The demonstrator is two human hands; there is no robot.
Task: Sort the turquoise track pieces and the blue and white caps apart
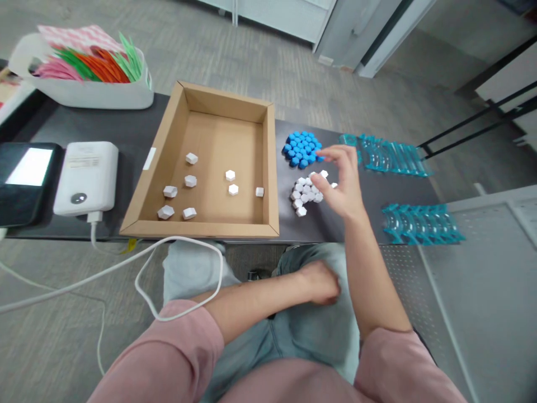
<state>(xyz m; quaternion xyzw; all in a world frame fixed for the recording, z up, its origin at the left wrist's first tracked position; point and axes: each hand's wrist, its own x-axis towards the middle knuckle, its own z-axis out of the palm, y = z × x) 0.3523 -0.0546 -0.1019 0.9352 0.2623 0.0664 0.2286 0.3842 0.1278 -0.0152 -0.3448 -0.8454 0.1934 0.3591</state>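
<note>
My right hand (pixel 342 180) hovers over the right part of the table, thumb and fingers spread, with nothing visible between them. Its thumb is above a cluster of small white faceted pieces (pixel 306 191), and its fingertips reach the edge of a group of blue hexagonal pieces (pixel 301 149). Whether the fingertips touch any piece, I cannot tell. My left hand (pixel 322 283) lies in my lap over the right thigh, its fingers curled closed and no object showing in it. Several white faceted pieces (pixel 191 181) lie scattered inside a shallow cardboard box (pixel 224 229) left of the clusters.
Clear teal plastic strips (pixel 394 157) lie at the back right, with another ribbed teal strip (pixel 423 225) nearer the front. A white bin (pixel 100 95) of colourful sticks, a white power bank (pixel 87 178) and a dark screen device (pixel 27 182) stand left. A white cable (pixel 184 239) loops over my left arm.
</note>
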